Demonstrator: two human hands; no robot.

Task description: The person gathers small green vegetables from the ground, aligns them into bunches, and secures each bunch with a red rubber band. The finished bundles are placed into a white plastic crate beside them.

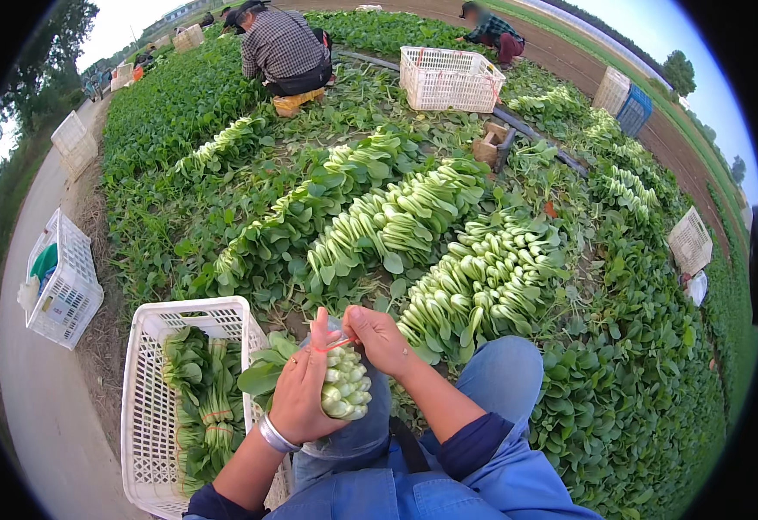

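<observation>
Above my lap, my left hand (307, 390) holds a bunch of leafy green vegetables with pale stems, like bok choy (346, 390), its stem ends facing right and its leaves left. A red tie (333, 346) runs from my left fingers, across the bunch, to my right hand (376, 338), which pinches its end. Part of the bunch is hidden behind my left hand. Close on the left stands a white plastic crate (135, 403) with several bunches (216, 416) bound with red ties. Rows of cut bok choy (476, 279) lie on the ground ahead.
Farther ahead are another white crate (450, 84) and a small wooden stool-like object (493, 146). A person in a checked shirt (285, 49) sits low at the upper left; another person (496, 32) crouches farther off. A crate (67, 286) stands by the paved path (41, 403). Uncut plants (613, 403) grow at right.
</observation>
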